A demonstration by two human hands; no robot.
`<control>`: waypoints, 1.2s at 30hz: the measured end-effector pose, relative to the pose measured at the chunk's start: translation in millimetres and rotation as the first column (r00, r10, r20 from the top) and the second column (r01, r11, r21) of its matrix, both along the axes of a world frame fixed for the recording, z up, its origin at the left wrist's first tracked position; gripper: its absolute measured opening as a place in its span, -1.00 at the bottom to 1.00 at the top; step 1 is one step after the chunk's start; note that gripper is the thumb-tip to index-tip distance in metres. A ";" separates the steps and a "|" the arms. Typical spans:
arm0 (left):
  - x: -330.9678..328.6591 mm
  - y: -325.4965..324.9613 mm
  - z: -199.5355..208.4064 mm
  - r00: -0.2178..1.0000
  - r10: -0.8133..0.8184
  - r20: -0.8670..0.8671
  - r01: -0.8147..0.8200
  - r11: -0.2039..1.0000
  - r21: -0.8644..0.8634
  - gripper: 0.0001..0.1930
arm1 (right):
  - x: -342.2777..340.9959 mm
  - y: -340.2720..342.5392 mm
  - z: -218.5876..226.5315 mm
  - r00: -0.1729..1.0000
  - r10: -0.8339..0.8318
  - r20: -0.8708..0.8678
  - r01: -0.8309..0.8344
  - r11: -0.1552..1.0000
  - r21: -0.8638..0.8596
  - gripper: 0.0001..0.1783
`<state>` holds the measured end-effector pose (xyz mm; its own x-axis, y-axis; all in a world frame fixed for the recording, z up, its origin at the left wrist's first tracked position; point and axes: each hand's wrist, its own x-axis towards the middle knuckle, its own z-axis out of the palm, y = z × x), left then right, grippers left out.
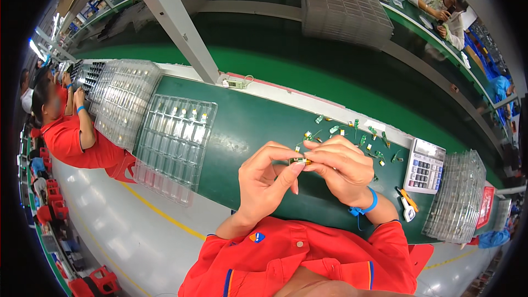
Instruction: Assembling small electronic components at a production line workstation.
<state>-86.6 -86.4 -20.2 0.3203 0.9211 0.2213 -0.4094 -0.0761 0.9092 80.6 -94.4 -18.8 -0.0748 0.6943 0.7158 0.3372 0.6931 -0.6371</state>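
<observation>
Both my hands meet over the green bench, pinching one small circuit board (298,160) with gold-coloured and green parts between their fingertips. My left hand (265,181) closes thumb and forefinger on its left end. My right hand (345,169) grips the other end, and a blue band (366,203) circles that wrist. The fingers cover much of the board. Just beyond the hands lie several loose small green boards (363,139) with thin wires. To the left, a clear plastic tray (175,146) has several small parts in its far row of pockets.
A calculator (424,166) lies right of the loose boards, near an orange-and-white hand tool (408,204). Stacks of clear trays stand at the right (455,198) and left (122,99). A metal post (173,22) rises at the bench's far edge. A co-worker in red (82,137) works at left.
</observation>
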 end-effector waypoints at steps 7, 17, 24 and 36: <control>3.9 -4.5 -3.6 0.999 0.007 0.047 -0.010 0.998 0.064 -0.91 | -2.2 -2.2 -0.3 0.999 -0.036 0.021 0.033 0.992 0.121 -0.73; 0.6 4.5 -8.2 1.000 0.026 -0.017 -0.022 0.983 0.184 -0.78 | 0.4 -6.2 5.4 0.950 0.122 -0.288 -0.219 0.915 -0.338 -0.77; 11.0 3.5 -8.0 0.966 0.244 -0.089 -0.218 0.947 0.234 -0.68 | -4.6 -7.4 6.3 0.758 0.003 -0.652 -0.424 0.763 -0.489 -0.80; 12.1 10.3 -19.6 0.924 0.342 -0.171 -0.231 0.856 0.463 -0.73 | 0.5 -4.6 -5.6 0.719 -0.004 -0.695 -0.543 0.621 -0.566 -0.81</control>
